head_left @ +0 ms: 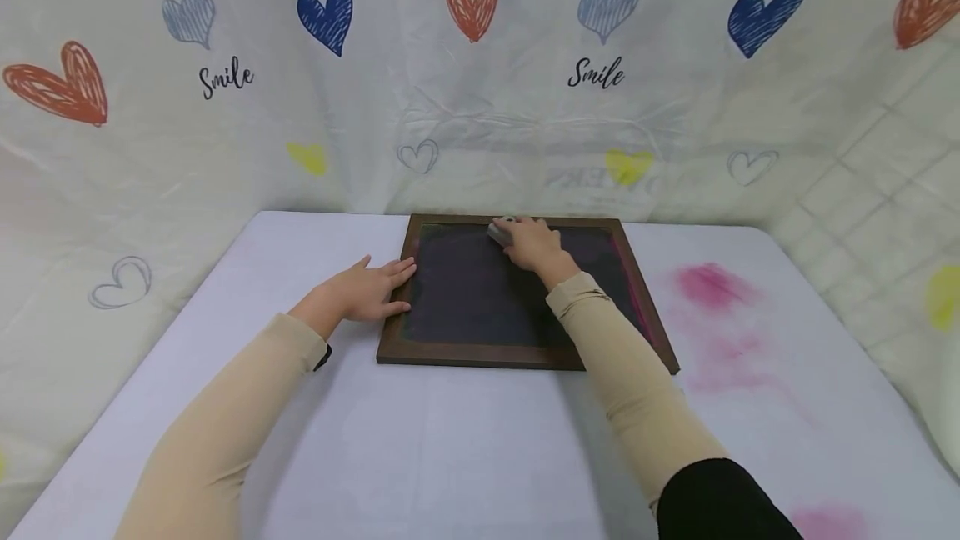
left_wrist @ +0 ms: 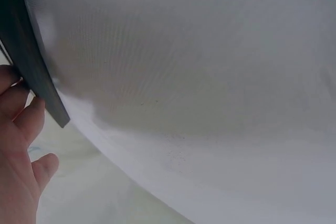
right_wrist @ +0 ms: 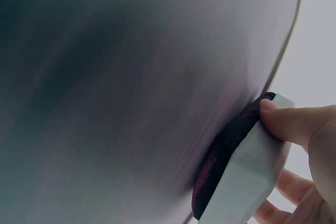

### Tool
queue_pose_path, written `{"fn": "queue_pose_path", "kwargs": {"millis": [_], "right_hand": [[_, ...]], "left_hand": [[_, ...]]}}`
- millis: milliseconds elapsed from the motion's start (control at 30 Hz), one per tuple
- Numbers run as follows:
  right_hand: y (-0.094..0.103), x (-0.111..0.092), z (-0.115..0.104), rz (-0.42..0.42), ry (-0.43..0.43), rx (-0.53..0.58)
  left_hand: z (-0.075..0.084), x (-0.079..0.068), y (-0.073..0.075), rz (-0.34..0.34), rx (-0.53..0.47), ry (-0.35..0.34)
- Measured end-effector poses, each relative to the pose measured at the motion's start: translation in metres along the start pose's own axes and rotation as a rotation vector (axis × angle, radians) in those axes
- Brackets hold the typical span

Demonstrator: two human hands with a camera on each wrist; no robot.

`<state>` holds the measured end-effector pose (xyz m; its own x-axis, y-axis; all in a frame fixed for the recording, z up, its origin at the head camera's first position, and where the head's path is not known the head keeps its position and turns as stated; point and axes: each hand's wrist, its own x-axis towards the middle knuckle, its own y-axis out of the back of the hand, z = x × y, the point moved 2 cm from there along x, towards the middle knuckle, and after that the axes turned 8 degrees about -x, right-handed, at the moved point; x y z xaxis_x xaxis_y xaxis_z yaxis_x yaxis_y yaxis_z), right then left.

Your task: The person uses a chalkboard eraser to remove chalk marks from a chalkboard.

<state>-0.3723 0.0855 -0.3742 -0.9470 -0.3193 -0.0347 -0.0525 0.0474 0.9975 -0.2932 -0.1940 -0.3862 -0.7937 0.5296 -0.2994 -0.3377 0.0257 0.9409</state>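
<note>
A wood-framed chalkboard (head_left: 480, 298) lies flat on the white-covered table, its dark surface faintly smeared. My right hand (head_left: 534, 247) grips a chalkboard eraser (head_left: 498, 233) near the top edge of the board. In the right wrist view, the thumb and fingers pinch the pale back of the eraser (right_wrist: 247, 174), and its dark felt pad faces the board's streaky surface. My left hand (head_left: 367, 290) lies with fingers spread on the left side of the frame. In the left wrist view, its fingertips touch the dark frame (left_wrist: 31, 51).
Pink smudges (head_left: 716, 286) mark the white tablecloth (head_left: 450, 440) right of the board. Behind the table's far edge hangs a pale curtain (head_left: 525, 107) printed with hearts and the word Smile. A few tiny specks dot the cloth in the left wrist view.
</note>
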Motion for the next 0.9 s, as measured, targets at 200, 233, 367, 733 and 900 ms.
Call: {"fn": "queue_pose_path", "kwargs": {"millis": [200,233,367,733,900], "right_hand": [[0.005,-0.016,0.066,-0.007,-0.108,0.032],[0.006,-0.019,0.075,-0.009,-0.129,0.035],[0.009,-0.028,0.097,-0.025,-0.203,0.052],[0.007,-0.024,0.069,-0.02,-0.201,0.073],[0.002,-0.019,0.012,-0.037,-0.081,0.049]], "left_hand": [[-0.002,-0.001,0.0,0.009,-0.005,-0.01],[-0.002,-0.001,0.0,0.008,-0.002,-0.011],[0.0,-0.001,-0.001,0.012,-0.001,-0.018],[0.004,0.001,0.002,0.02,-0.011,-0.031],[0.001,0.0,-0.001,-0.003,-0.014,-0.008]]}}
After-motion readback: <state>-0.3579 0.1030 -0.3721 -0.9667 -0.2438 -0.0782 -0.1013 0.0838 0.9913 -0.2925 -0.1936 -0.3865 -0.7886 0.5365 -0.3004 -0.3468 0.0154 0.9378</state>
